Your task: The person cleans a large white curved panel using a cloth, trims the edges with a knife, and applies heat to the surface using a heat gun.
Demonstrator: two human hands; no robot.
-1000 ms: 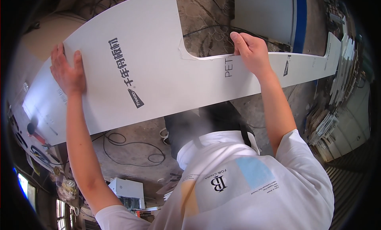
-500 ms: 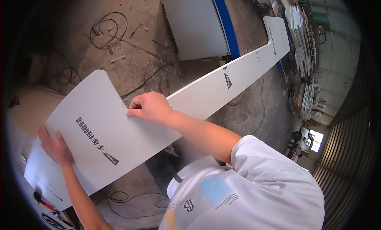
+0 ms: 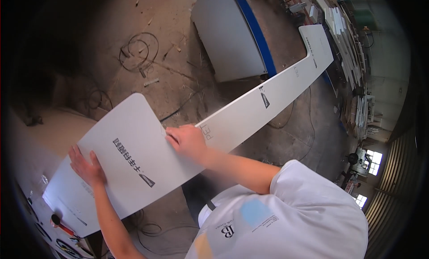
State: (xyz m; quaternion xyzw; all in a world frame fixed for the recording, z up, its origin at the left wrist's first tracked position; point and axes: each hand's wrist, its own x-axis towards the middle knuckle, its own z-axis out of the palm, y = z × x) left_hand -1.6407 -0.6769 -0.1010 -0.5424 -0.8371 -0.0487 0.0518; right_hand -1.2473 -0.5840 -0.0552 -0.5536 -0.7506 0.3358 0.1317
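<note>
A large white panel (image 3: 237, 125) runs across the view, wide at the left, with a long narrow strip towards the upper right. A cut-out along its far side leaves a short arm at the far end. On the wide part, my left hand (image 3: 88, 166) lies flat with its fingers apart, holding nothing. My right hand (image 3: 187, 143) is closed at the inner corner of the cut-out, its fingertips pinched at the edge. Whatever sits between those fingers, if anything, is hidden. Dark printed marks show on the panel's face.
Beyond the panel stands a grey board with a blue edge (image 3: 252, 31). Loops of cable (image 3: 138, 51) and scraps lie on the concrete floor. A red-handled tool (image 3: 62, 224) rests by the panel's near left corner. Stacked white boards (image 3: 342, 40) line the right side.
The whole view has shifted, so the panel and hands appear farther right and lower. My right hand stays at the cut-out's corner, its fingers curled slightly differently. My left hand remains flat.
</note>
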